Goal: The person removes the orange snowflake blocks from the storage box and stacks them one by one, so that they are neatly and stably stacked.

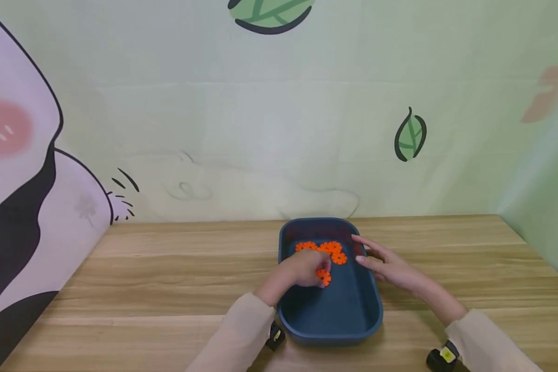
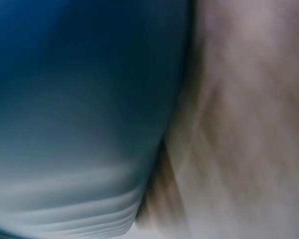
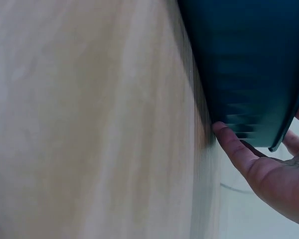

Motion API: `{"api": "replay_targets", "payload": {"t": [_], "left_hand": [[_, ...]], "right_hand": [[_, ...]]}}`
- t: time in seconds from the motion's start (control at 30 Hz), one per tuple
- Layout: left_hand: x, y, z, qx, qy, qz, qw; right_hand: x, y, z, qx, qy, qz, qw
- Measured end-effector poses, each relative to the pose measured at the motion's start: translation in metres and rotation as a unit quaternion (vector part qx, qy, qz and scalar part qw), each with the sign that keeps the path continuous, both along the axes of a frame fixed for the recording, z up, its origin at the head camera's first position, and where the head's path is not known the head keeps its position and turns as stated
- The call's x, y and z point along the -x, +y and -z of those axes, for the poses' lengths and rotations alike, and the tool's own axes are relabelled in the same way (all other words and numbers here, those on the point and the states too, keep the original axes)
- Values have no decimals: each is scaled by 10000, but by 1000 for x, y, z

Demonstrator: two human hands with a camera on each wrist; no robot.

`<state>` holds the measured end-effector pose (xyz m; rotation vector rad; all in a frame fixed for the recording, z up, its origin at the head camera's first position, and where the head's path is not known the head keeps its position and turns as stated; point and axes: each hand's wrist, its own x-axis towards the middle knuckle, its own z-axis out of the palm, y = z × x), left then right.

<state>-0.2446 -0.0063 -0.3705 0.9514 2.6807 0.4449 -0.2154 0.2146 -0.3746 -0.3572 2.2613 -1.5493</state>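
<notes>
A dark blue rectangular bin point(image 1: 349, 310) stands on the table with its long side pointing away from me. Several orange notched, flower-shaped discs point(image 1: 339, 258) lie toward its far end. My left hand point(image 1: 302, 268) reaches over the left rim and pinches one disc point(image 1: 324, 279) between thumb and fingers. On the right, my right hand point(image 1: 392, 266) rests at the bin's rim with straight, spread fingers. In the right wrist view, one finger point(image 3: 234, 144) touches the bin's outer wall point(image 3: 244, 74) low down. Only the bin's side point(image 2: 79, 124) shows in the left wrist view; that hand is hidden there.
The wood-grain table point(image 1: 167, 279) extends to both sides of the bin. Behind it hangs a pale green backdrop point(image 1: 260, 129) with printed leaves, close to the bin's far end. A large cartoon animal print point(image 1: 74, 206) borders the table on the left.
</notes>
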Motion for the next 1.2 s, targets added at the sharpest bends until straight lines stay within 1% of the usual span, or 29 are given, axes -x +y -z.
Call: {"api": "replay_targets", "payload": {"t": [0.07,0.1,0.17,0.23,0.3,0.4,0.47,0.6,0.77,0.83,1.03,1.13,1.2], "left_hand": [[-1,-1,-1,-229,60,165,9996],[-2,-2,-1,-379,35,218,9990],[-2,-4,-2,-712,-78,270,9971],[-3,-7,-5,-1076,-220,288,9935],[-5,-10,-7,-1488,-396,207,9879],[-7,-15,-12,-1992,-451,70,9789],[-7,-19,-14,-2202,-442,-42,9745],[-9,-29,-21,-2407,-409,-264,9694],[-12,-45,-29,-2664,-620,-575,9601],[-12,-53,-31,-2736,-624,-682,9574],[-14,-80,-31,-2942,-479,-1181,9472],[-16,-94,-30,-3074,-382,-1335,9414],[-17,-104,-28,-3103,-304,-1384,9400]], "right_hand": [[0,0,0,12,24,-31,10000],[0,0,-1,8,28,-30,10000],[0,-1,-1,7,50,-58,10000],[0,-1,-1,-37,76,-50,10000],[0,-2,-1,-68,89,-39,9999],[1,-2,0,-90,85,-19,9999],[1,-2,-1,-118,108,-31,9999],[0,-1,-2,-160,111,-5,9998],[0,-1,-1,-111,102,-11,9999],[0,-1,-1,-106,83,5,9999],[0,-1,-1,-119,55,48,9999],[0,-2,-1,-122,75,27,9999],[0,-2,-2,-125,99,-1,9999]]}}
